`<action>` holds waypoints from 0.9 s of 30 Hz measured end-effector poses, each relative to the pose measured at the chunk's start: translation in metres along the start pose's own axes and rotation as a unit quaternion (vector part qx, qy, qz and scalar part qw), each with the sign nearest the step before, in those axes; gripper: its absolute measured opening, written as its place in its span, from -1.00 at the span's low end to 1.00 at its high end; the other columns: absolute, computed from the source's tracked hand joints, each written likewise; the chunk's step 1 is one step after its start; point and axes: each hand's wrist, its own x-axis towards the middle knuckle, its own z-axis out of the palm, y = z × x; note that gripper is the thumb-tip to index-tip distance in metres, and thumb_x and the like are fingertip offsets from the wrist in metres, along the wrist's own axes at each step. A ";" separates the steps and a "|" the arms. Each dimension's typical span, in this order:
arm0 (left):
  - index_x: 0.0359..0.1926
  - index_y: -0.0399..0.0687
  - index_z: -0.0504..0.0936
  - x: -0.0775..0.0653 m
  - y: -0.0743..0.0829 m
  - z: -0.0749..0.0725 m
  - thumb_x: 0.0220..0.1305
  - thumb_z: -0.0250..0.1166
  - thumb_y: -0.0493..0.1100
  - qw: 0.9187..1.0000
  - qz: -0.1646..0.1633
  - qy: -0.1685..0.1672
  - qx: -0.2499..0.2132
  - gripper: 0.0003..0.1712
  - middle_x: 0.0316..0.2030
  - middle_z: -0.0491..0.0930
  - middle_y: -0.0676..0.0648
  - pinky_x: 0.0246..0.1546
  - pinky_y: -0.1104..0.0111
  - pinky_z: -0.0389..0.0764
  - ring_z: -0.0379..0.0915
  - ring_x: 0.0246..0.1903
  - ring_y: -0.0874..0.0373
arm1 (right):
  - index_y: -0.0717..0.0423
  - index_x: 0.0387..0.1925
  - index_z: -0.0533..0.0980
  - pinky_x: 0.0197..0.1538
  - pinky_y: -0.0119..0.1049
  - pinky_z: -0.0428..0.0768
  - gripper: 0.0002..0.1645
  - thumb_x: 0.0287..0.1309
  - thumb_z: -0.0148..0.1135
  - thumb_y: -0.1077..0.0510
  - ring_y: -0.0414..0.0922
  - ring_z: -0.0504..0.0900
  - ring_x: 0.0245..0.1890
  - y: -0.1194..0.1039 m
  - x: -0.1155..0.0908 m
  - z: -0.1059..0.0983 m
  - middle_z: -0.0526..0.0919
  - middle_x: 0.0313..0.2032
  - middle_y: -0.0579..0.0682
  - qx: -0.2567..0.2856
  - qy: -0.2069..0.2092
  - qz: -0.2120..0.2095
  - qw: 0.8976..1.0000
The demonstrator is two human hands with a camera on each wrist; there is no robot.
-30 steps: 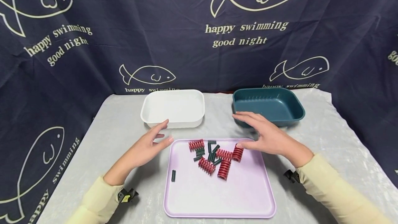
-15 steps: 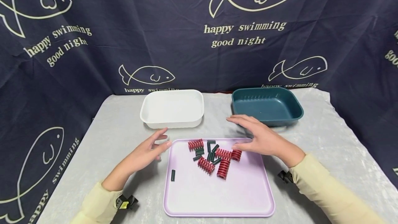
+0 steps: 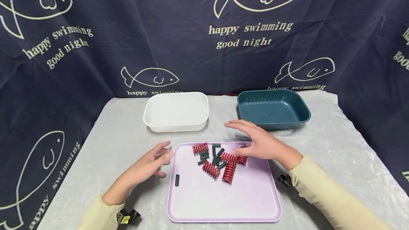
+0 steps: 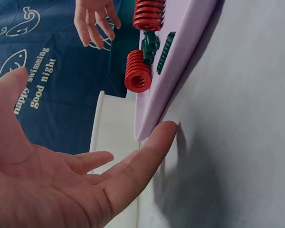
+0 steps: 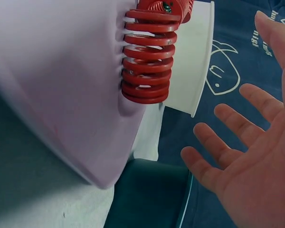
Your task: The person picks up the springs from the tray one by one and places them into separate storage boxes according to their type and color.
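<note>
Red coil springs (image 3: 211, 170) and smaller dark green springs (image 3: 204, 155) lie bunched on the far half of a pale purple tray (image 3: 223, 205). One small green spring (image 3: 177, 180) lies apart near the tray's left edge. My left hand (image 3: 148, 164) hovers just outside the tray's left edge, fingers loosely spread, holding nothing. Over the far right part of the tray, my right hand (image 3: 263, 143) is held with its fingers extended and nothing in it. It partly hides the rightmost red spring (image 3: 242, 160). In the right wrist view, a red spring (image 5: 148, 61) stands apart from those fingers.
Behind the tray, a white bin (image 3: 175, 127) stands at the left and a dark teal bin (image 3: 278, 125) at the right. A grey cloth (image 3: 121, 123) covers the table. A navy curtain (image 3: 198, 56) with fish prints hangs around the back and sides.
My left hand has come down and nearer, staying beside the tray's left edge. My right hand has shifted left over the springs, away from the teal bin. The springs keep their places.
</note>
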 end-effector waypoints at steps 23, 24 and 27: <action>0.61 -0.17 0.06 -0.019 -0.024 0.019 0.18 0.56 -0.20 0.995 0.025 -0.023 -0.090 0.13 0.50 0.12 -0.33 -0.26 0.06 0.80 0.50 0.12 -0.15 | -0.10 0.46 0.41 0.45 0.07 0.35 -0.04 0.06 0.60 -0.18 -0.05 0.32 0.44 0.009 0.013 0.008 0.42 0.41 -0.06 0.037 -0.003 -0.022 0.999; 0.61 -0.17 0.07 -0.020 -0.025 0.019 0.16 0.57 -0.20 0.995 0.027 -0.023 -0.089 0.14 0.50 0.12 -0.32 -0.25 0.07 0.80 0.49 0.13 -0.16 | -0.09 0.45 0.41 0.45 0.07 0.35 -0.04 0.06 0.60 -0.16 -0.05 0.33 0.43 0.010 0.013 0.008 0.43 0.40 -0.06 0.041 -0.002 -0.023 0.999; 0.60 -0.14 0.11 -0.022 -0.028 0.020 0.09 0.62 -0.22 0.996 0.026 -0.019 -0.077 0.17 0.51 0.14 -0.27 -0.24 0.11 0.80 0.49 0.13 -0.13 | -0.07 0.45 0.41 0.42 0.10 0.39 -0.05 0.07 0.61 -0.12 -0.03 0.36 0.41 0.009 0.015 0.011 0.43 0.39 -0.05 0.052 -0.003 -0.025 0.998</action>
